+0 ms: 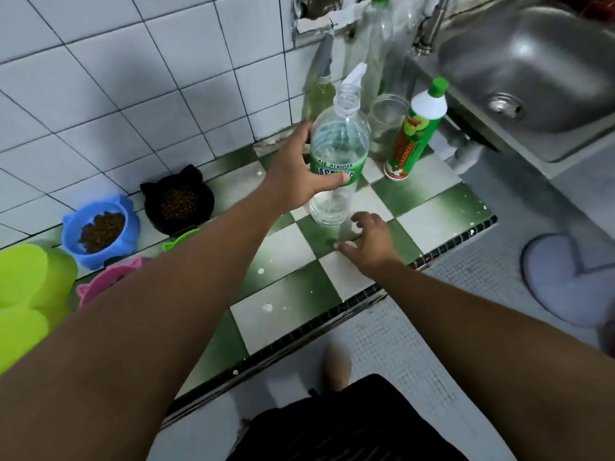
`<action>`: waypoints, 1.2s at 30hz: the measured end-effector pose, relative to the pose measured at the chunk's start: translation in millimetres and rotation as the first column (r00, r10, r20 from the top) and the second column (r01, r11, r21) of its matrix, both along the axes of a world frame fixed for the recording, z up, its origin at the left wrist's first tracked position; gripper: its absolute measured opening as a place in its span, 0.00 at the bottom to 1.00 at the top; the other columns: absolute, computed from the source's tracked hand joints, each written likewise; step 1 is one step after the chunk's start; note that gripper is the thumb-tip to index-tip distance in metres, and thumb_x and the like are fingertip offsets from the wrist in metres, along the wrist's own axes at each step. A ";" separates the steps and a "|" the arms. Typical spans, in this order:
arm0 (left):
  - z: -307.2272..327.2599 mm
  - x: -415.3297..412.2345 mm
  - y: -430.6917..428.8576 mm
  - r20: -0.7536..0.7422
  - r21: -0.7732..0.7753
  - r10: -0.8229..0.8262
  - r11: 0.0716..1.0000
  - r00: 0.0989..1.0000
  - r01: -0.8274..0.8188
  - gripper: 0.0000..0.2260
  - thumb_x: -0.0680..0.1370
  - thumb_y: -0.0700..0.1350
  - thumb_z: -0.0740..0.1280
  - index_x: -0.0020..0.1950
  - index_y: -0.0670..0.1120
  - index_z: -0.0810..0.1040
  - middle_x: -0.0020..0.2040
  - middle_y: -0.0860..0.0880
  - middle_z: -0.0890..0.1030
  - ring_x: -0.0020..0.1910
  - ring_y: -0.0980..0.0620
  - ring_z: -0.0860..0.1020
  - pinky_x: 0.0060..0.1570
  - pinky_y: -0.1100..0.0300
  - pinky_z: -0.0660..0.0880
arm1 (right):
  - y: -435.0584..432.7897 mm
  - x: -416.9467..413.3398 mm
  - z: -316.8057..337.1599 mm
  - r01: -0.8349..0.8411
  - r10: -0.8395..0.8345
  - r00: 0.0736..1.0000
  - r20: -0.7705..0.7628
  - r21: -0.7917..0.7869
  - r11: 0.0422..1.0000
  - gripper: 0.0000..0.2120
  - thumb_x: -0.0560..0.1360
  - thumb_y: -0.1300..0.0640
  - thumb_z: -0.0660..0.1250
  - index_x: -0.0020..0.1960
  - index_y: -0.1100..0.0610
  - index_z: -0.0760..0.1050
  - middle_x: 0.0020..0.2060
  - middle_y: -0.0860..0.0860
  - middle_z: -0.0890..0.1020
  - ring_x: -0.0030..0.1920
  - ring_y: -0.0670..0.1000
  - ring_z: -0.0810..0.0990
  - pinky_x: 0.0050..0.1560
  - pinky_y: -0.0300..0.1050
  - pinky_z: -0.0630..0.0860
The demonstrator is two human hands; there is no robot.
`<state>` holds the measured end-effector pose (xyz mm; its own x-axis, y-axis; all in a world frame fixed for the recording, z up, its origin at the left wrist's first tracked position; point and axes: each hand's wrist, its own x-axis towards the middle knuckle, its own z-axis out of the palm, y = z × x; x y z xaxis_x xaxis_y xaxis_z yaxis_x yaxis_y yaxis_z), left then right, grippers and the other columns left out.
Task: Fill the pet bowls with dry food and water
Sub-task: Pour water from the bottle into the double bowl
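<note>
kibble in blue cat-ear plastic bowl (131, 224) and black cat-ear bowl (207, 194) at back edge of checkered ledge (293, 294); water pending (left hand (296, 176) grips uncapped clear plastic bottle (337, 144), right hand (371, 242) open)

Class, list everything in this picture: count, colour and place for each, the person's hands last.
water bottle: one, clear with green label, uncapped, upright at the checked ledge
blue bowl: one, blue, left by the wall
black bowl: one, black, beside the blue bowl
kibble: two heaps, brown, in those bowls
pink bowl: one, pink, partly hidden, lower left
green-capped bottle: one, green and white, right of the water bottle
glass jar: one, clear, beside the green-capped bottle
sink: one, steel, upper right
left hand: one, gripping the water bottle
right hand: one, open, near its base
</note>
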<state>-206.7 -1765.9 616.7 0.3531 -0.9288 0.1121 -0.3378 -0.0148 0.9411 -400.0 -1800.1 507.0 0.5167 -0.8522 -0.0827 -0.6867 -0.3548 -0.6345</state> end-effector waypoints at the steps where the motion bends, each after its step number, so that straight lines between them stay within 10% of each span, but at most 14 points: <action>1: -1.8 0.9 0.8 -0.019 0.001 -0.001 1.000 1.000 0.001 0.37 0.62 0.51 0.85 0.65 0.46 0.73 0.62 0.48 0.81 0.63 0.48 0.81 0.60 0.46 0.81 | 3.5 -2.2 -5.5 -0.035 0.035 0.996 -0.086 0.005 0.999 0.26 0.67 0.47 0.78 0.62 0.53 0.76 0.57 0.55 0.77 0.58 0.57 0.75 0.58 0.51 0.76; 8: -3.7 2.0 3.0 -0.047 0.020 0.002 1.000 0.999 -0.001 0.39 0.60 0.56 0.86 0.65 0.51 0.73 0.64 0.51 0.81 0.65 0.47 0.79 0.61 0.46 0.80 | 5.4 -0.5 -6.5 -0.052 0.054 0.988 -0.144 0.017 0.998 0.11 0.72 0.56 0.75 0.54 0.55 0.83 0.53 0.56 0.77 0.52 0.58 0.78 0.52 0.40 0.71; 11: -4.0 2.0 4.4 -0.058 0.028 0.001 1.000 0.998 0.001 0.37 0.61 0.55 0.86 0.65 0.52 0.73 0.64 0.52 0.81 0.65 0.48 0.79 0.60 0.47 0.81 | 1.9 -4.8 8.8 0.081 -0.081 0.996 0.025 -0.026 0.996 0.15 0.72 0.60 0.74 0.58 0.60 0.81 0.53 0.59 0.79 0.49 0.58 0.80 0.54 0.44 0.76; 15: -5.9 0.5 5.4 -0.082 0.025 0.003 1.000 0.997 -0.001 0.38 0.61 0.53 0.86 0.66 0.54 0.73 0.64 0.53 0.80 0.65 0.50 0.79 0.60 0.49 0.82 | -7.9 -6.8 62.7 0.281 -0.255 0.916 0.310 -0.042 0.959 0.15 0.73 0.60 0.74 0.59 0.58 0.81 0.52 0.52 0.79 0.39 0.44 0.77 0.42 0.26 0.72; 21: -5.5 -2.7 6.2 -0.126 0.038 -0.004 0.999 0.992 0.009 0.41 0.63 0.50 0.85 0.71 0.58 0.70 0.66 0.55 0.80 0.65 0.54 0.79 0.63 0.49 0.80 | -19.6 16.5 166.5 0.312 -0.175 0.641 0.747 -0.046 0.949 0.15 0.72 0.55 0.76 0.58 0.52 0.81 0.50 0.54 0.83 0.47 0.47 0.82 0.51 0.40 0.80; 28: -4.5 -3.9 5.6 -0.159 0.061 0.009 0.998 0.987 0.000 0.39 0.61 0.51 0.85 0.69 0.59 0.72 0.65 0.55 0.81 0.65 0.53 0.79 0.66 0.46 0.78 | -38.8 40.7 200.1 0.095 0.088 0.832 0.548 -0.295 0.951 0.17 0.73 0.53 0.76 0.60 0.57 0.83 0.53 0.48 0.82 0.51 0.44 0.81 0.52 0.32 0.76; 36: -18.0 -12.1 5.1 -0.182 0.137 0.046 0.990 0.982 -0.021 0.44 0.60 0.46 0.87 0.72 0.51 0.70 0.64 0.53 0.81 0.63 0.55 0.79 0.66 0.49 0.77 | -48.5 48.6 195.9 -0.029 0.183 0.844 0.505 -0.298 0.954 0.15 0.74 0.55 0.74 0.60 0.56 0.82 0.52 0.49 0.81 0.45 0.41 0.79 0.53 0.40 0.79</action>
